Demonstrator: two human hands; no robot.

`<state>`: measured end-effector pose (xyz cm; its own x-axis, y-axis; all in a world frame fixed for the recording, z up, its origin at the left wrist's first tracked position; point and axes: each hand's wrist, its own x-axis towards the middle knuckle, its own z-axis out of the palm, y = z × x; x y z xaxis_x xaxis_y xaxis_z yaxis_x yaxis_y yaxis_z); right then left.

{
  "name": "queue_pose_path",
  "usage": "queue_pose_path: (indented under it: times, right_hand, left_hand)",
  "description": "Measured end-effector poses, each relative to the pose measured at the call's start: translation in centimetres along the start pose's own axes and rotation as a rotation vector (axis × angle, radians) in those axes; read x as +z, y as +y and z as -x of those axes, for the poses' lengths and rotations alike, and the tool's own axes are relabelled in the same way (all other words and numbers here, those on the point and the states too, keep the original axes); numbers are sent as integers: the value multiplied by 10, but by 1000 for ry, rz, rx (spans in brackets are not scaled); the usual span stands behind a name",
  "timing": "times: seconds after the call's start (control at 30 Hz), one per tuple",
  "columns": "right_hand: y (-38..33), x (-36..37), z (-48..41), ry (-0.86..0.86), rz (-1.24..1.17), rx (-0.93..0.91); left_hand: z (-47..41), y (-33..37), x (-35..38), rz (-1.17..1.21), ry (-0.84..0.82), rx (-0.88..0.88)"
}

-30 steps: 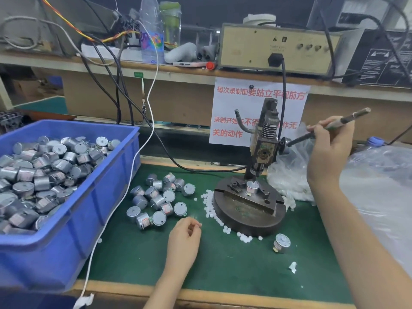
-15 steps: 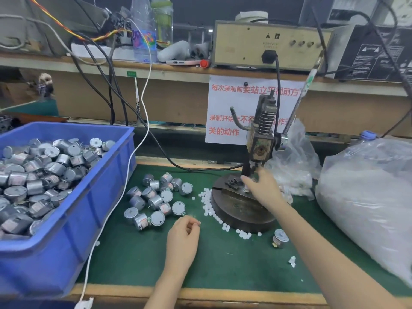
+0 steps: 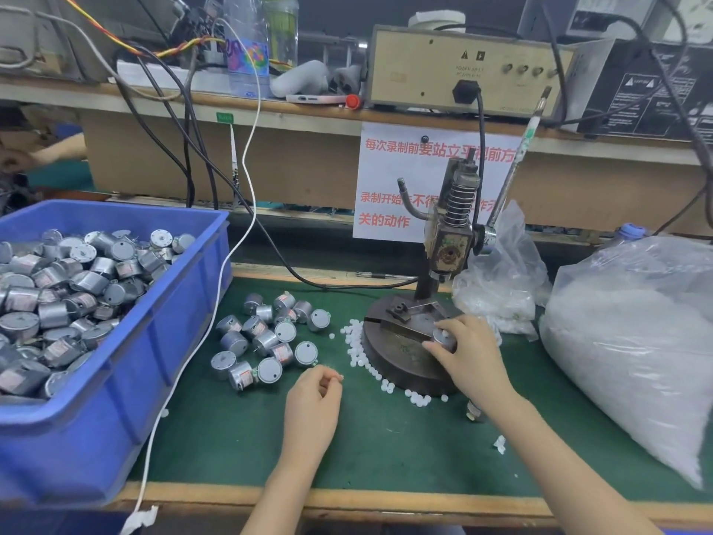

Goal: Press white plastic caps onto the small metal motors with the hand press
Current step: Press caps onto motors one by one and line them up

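The hand press (image 3: 449,241) stands on a round dark base (image 3: 401,361) on the green mat, its lever (image 3: 517,164) raised. My right hand (image 3: 468,353) rests on the base and grips a small metal motor (image 3: 443,337) just off the fixture. My left hand (image 3: 314,403) lies on the mat with fingers curled and pinched together; whether it holds a cap I cannot tell. Loose white caps (image 3: 357,347) trail along the base's left rim. A cluster of motors (image 3: 270,337) lies left of them. One motor (image 3: 473,412) peeks out under my right wrist.
A blue bin (image 3: 127,364) full of motors fills the left. Large clear bags of white caps (image 3: 632,349) sit at the right, a smaller bag (image 3: 501,287) behind the press. Cables hang across the back; a shelf with electrical boxes runs above.
My right hand let go of the lever, which swung up, came down to the fixture and now draws a motor off toward me. My left hand barely moved.
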<state>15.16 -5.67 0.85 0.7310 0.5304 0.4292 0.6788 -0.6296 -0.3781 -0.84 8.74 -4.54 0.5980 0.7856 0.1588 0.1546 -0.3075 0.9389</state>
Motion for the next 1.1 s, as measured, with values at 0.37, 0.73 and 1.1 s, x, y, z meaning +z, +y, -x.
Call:
queue_pose_path:
  times: [0.37, 0.73, 1.1]
  right_hand:
    - [16, -1, 73, 24, -25, -6]
    - [36, -4, 74, 116, 279, 14]
    - [-54, 28, 57, 287, -40, -162]
  left_hand:
    - [-1, 4, -5, 111, 110, -70]
    - [-1, 8, -4, 13, 265, -34]
    - [-11, 10, 6, -459, 234, 10]
